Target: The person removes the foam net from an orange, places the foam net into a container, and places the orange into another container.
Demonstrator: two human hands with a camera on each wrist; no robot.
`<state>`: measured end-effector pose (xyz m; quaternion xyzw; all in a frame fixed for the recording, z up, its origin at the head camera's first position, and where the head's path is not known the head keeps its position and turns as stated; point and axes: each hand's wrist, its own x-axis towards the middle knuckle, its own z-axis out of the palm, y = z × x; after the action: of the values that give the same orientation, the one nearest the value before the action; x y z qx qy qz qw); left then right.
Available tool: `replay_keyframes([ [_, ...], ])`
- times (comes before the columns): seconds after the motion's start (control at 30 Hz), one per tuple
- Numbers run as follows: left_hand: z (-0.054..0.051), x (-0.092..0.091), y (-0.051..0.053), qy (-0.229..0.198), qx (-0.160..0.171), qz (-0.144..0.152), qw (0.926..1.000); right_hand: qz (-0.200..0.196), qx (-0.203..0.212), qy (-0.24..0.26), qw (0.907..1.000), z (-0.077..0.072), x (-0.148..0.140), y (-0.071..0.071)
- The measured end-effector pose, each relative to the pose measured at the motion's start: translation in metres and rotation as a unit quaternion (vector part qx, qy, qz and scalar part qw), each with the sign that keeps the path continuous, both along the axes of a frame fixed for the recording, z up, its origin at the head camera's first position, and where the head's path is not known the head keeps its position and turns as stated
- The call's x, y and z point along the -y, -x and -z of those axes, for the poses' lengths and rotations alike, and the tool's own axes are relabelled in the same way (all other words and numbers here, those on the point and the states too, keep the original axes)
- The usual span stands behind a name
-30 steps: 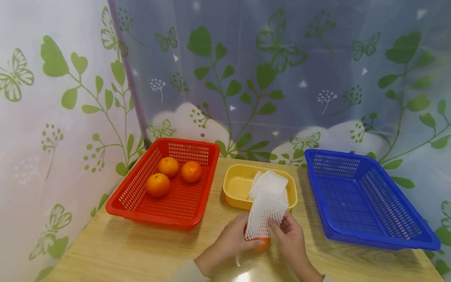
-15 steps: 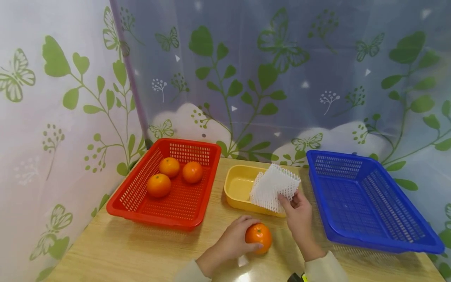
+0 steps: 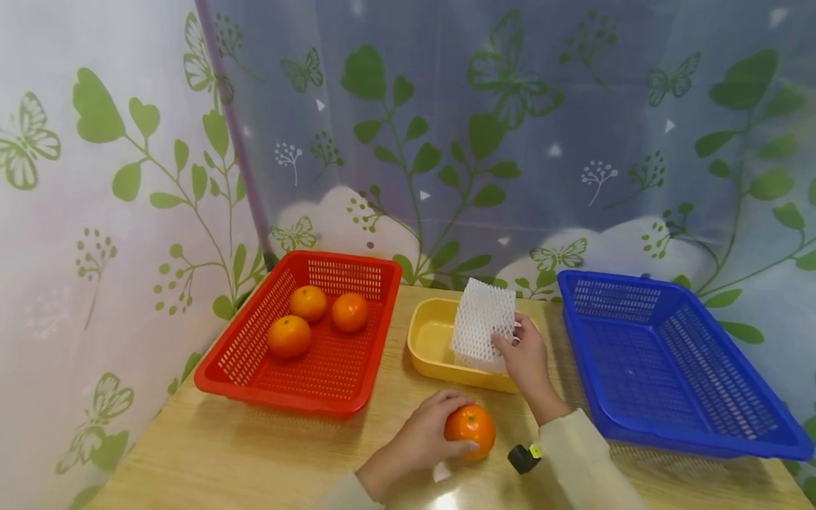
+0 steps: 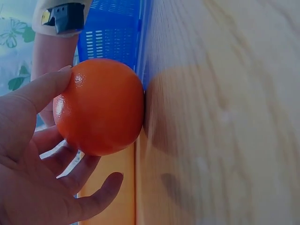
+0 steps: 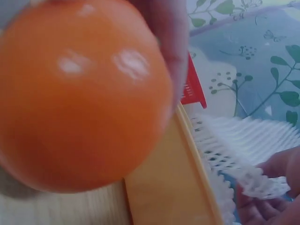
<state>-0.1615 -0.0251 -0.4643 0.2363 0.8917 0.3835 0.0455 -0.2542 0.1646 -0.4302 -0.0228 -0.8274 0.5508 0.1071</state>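
On the table in front of me, my left hand [image 3: 426,433] grips a bare orange [image 3: 472,432] from its left side, thumb and fingers around it. In the left wrist view the orange [image 4: 101,108] touches the wood. My right hand [image 3: 528,358] pinches a white foam fruit net [image 3: 482,319] by its lower right edge, over the right part of a yellow tub [image 3: 427,343]. The held net [image 5: 253,140] stands up from the fingers in the right wrist view. It hides much of what lies in the tub's right part.
A red basket [image 3: 280,397] at the left holds 3 oranges, one of them an orange [image 3: 290,336] at the front. At the right stands a blue basket [image 3: 637,375]. A dark wrist camera [image 3: 524,459] sits on my right sleeve. Patterned curtains [image 3: 408,142] rise behind the table.
One second ago the net covered the top of the orange, with both hands on it. My right hand has pulled it away and carried it over the tub. The left hand still holds the orange.
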Motion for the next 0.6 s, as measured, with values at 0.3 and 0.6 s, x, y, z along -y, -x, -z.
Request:
replay_keyframes([
  [0.3, -0.0010, -0.0005, -0.0012, -0.002, 0.004, -0.003, 1.0000, -0.028, 0.042, -0.154, 0.9868, 0.0046, 0.0021, 0.0108],
  [0.6, -0.0014, 0.0002, 0.0014, -0.004, 0.003, 0.006, 1.0000, -0.026, -0.010, -0.272, 0.9619, 0.0068, 0.0071, 0.0106],
])
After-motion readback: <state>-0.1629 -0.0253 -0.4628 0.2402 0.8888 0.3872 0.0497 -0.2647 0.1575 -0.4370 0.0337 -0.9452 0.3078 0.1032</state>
